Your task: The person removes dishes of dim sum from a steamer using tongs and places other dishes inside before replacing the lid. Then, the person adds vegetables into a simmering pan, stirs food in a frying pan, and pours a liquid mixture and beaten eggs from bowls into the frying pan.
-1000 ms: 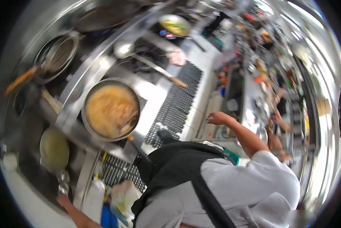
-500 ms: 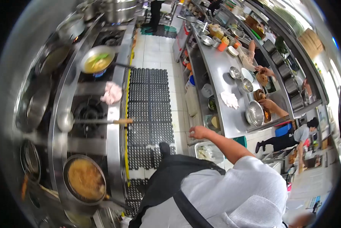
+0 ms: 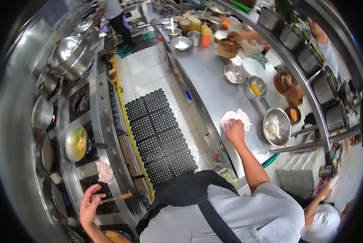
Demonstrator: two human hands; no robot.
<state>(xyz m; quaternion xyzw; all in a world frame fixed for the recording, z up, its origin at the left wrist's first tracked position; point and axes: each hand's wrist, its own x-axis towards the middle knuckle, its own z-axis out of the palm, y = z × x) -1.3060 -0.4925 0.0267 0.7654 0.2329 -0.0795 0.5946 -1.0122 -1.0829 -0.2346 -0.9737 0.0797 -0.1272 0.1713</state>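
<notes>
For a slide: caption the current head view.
Right hand touches a pale pink cloth on the stainless-steel counter; left hand hovers over the gas range.

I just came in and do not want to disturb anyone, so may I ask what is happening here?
A person in an apron stands between a stove and a steel counter. Their right hand touches a pale cloth on the counter, beside a steel bowl; whether it grips is unclear. The left hand, loosely open, is over the stove by a wooden-handled utensil. Farther along, a pan holds yellow food with something green.
</notes>
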